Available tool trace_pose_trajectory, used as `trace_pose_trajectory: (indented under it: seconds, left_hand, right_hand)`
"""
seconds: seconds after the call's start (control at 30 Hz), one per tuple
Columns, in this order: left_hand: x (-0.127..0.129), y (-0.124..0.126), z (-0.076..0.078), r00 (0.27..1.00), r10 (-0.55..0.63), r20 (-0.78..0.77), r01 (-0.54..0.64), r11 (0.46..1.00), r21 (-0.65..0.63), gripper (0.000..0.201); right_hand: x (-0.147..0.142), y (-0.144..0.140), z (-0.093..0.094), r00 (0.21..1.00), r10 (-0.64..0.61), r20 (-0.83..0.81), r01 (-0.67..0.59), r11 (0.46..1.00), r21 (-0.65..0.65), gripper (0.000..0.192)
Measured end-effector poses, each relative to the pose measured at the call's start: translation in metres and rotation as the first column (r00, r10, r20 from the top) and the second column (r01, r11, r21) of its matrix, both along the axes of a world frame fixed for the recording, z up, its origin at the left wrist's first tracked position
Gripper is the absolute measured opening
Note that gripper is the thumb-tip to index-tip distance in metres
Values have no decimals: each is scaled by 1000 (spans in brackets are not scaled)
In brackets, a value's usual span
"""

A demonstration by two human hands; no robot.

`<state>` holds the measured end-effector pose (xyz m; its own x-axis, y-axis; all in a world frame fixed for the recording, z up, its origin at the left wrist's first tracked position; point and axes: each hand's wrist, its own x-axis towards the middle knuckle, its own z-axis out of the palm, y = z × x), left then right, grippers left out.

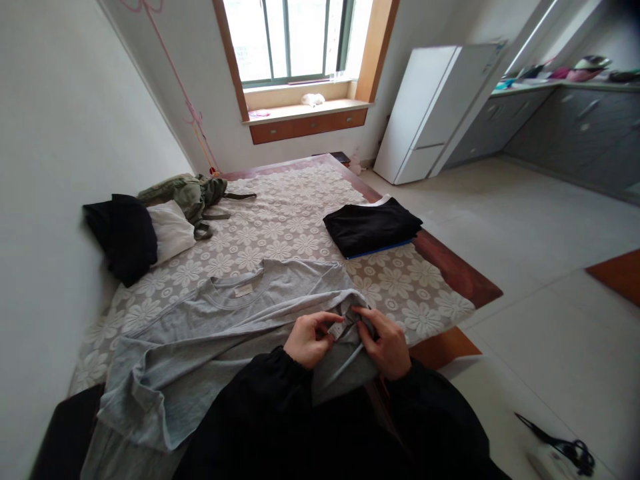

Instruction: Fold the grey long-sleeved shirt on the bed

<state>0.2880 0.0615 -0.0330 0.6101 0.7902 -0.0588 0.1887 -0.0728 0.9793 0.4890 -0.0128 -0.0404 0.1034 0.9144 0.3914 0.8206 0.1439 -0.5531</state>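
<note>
A grey long-sleeved shirt [200,340] lies spread over the near part of the table, its collar label [244,291] facing up. My left hand [311,339] is closed in a pinch at a small white tag [337,329] inside the shirt's folded side. Close beside it, my right hand [384,341] grips the bunched grey fabric between thumb and fingers. Both hands are at the shirt's right edge, a little apart from each other.
A lace tablecloth [260,220] covers the table. Folded black clothes [373,225] lie at its right; a green backpack [190,197] and a black garment [123,233] are at the left. Black scissors [557,443] rest at lower right. A white fridge [425,113] stands beyond.
</note>
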Motion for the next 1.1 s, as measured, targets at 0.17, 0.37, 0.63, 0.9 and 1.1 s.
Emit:
trace_pose_trajectory:
  seconds: [0.17, 0.37, 0.63, 0.9, 1.1]
  left_hand:
    - [-17, -16, 16, 995, 97, 17, -98, 991, 91, 38]
    - [-129, -48, 37, 838, 505, -206, -413, 835, 365, 32]
    - [-264, -59, 4, 189, 838, -511, -399, 542, 740, 52]
    - [-300, -72, 3, 91, 821, -564, -539, 517, 665, 44]
    - [-317, -89, 2, 120, 856, -503, -548, 480, 685, 34]
  right_hand:
    - [-2, -5, 8, 992, -120, -35, 118, 991, -59, 45]
    - [17, -2, 48, 998, -51, 25, 54, 993, -105, 38]
    - [17, 33, 69, 965, 50, 259, 5, 978, -207, 28]
    - [33, 36, 64, 996, -49, 77, 66, 969, -239, 16]
    - [42, 12, 71, 997, -20, 79, 38, 970, -239, 22]
